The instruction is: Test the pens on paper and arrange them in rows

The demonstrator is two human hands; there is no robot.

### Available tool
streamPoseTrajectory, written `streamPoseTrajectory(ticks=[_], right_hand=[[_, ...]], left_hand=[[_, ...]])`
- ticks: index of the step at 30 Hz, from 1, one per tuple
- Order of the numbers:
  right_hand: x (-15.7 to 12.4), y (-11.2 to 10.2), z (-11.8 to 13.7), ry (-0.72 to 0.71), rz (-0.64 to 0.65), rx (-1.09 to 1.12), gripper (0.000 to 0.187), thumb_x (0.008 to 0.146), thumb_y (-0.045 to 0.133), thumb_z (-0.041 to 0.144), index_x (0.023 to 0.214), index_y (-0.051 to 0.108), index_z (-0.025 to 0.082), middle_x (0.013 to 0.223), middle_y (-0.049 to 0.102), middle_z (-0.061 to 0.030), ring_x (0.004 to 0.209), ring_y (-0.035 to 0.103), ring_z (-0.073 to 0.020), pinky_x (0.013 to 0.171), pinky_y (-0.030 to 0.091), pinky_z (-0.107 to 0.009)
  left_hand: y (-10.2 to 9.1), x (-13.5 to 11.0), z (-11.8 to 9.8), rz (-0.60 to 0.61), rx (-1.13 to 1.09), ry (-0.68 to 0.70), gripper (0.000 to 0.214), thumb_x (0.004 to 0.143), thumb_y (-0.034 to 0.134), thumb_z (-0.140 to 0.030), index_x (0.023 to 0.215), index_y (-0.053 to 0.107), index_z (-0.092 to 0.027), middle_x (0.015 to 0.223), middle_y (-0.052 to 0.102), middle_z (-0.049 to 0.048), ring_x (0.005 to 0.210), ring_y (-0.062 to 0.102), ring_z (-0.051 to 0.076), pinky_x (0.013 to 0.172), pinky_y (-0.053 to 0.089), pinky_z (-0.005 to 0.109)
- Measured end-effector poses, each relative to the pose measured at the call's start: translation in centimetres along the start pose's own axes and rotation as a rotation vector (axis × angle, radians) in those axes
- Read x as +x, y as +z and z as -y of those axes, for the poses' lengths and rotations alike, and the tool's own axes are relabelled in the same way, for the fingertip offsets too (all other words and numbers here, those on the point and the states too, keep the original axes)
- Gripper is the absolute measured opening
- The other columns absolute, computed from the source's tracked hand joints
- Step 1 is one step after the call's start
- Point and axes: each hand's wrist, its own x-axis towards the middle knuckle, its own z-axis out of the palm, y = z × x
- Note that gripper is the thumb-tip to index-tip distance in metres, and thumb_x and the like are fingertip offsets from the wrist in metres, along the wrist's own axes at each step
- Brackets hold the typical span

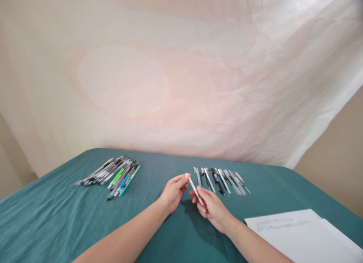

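A slim white pen (194,187) is held at a slant above the table between my two hands. My left hand (175,194) pinches its upper end between thumb and fingertips. Lower down, my right hand (211,207) is closed around the barrel, with the thumb on top. Just behind my right hand lies a row of pens (218,181), most of them clear, white or grey, with a black one among them. Farther left is a loose pile of pens (110,172), including a green pen (115,178) and a blue one (121,185).
A green cloth (159,163) covers the table. White paper sheets (295,236) with rows of handwriting lie at the front right, beside my right forearm. Behind the table's far edge hangs a pale fabric sheet (181,85).
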Motion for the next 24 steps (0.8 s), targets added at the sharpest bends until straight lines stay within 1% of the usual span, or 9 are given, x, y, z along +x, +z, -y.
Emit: streamPoseTrajectory(ticks=[3,8,11,16,20,24], right_hand=[[-0.01,0.04,-0.07,-0.007,-0.009,-0.021,0.037,0.073,0.055,0.051,0.078,0.054,0.015,0.063,0.049,0.0027,0.038,0.028,-0.0004,0.034,0.010,-0.016],[0.02,0.08,-0.29,-0.038,-0.025,-0.022,0.034,0.067,0.063,0.047,0.073,0.049,0.017,0.059,0.045,0.0065,0.038,0.028,-0.0002,0.034,0.012,-0.015],[-0.01,0.07,-0.17,-0.027,-0.017,-0.016,0.034,0.068,0.062,0.048,0.075,0.050,0.017,0.061,0.048,0.0054,0.038,0.028,-0.0002,0.034,0.011,-0.015],[0.04,-0.04,-0.09,-0.001,0.003,-0.017,0.041,0.075,0.050,0.053,0.078,0.056,0.013,0.064,0.050,0.0011,0.039,0.028,-0.0007,0.034,0.010,-0.016],[0.05,0.01,-0.24,-0.024,-0.022,-0.042,0.034,0.074,0.055,0.048,0.078,0.055,0.014,0.063,0.047,0.0031,0.040,0.029,-0.0007,0.034,0.012,-0.015],[0.01,0.09,-0.29,-0.042,-0.027,-0.037,0.032,0.071,0.060,0.046,0.073,0.050,0.016,0.061,0.045,0.0053,0.041,0.031,-0.0014,0.034,0.015,-0.015]], left_hand=[[-0.05,0.01,0.04,0.002,0.012,0.005,0.027,0.061,0.072,-0.030,0.081,0.068,-0.013,0.072,0.062,0.0034,0.067,0.053,0.009,0.063,0.038,0.019],[0.05,-0.04,0.02,0.007,0.028,0.006,0.027,0.060,0.073,-0.031,0.080,0.068,-0.014,0.073,0.062,0.0032,0.068,0.053,0.010,0.065,0.038,0.020],[0.05,-0.04,0.05,0.013,0.028,0.014,0.026,0.060,0.072,-0.031,0.080,0.068,-0.014,0.073,0.062,0.0032,0.067,0.054,0.010,0.065,0.038,0.020],[0.03,-0.03,0.12,0.019,0.030,0.015,0.024,0.061,0.072,-0.030,0.079,0.068,-0.014,0.071,0.061,0.0020,0.066,0.053,0.008,0.062,0.038,0.019],[0.06,-0.05,0.10,0.024,0.025,0.016,0.024,0.062,0.072,-0.029,0.079,0.068,-0.013,0.073,0.061,0.0031,0.067,0.053,0.009,0.063,0.038,0.019],[0.13,-0.12,0.05,0.019,0.013,0.005,0.023,0.061,0.072,-0.028,0.079,0.068,-0.013,0.072,0.062,0.0028,0.066,0.053,0.009,0.064,0.039,0.019]])
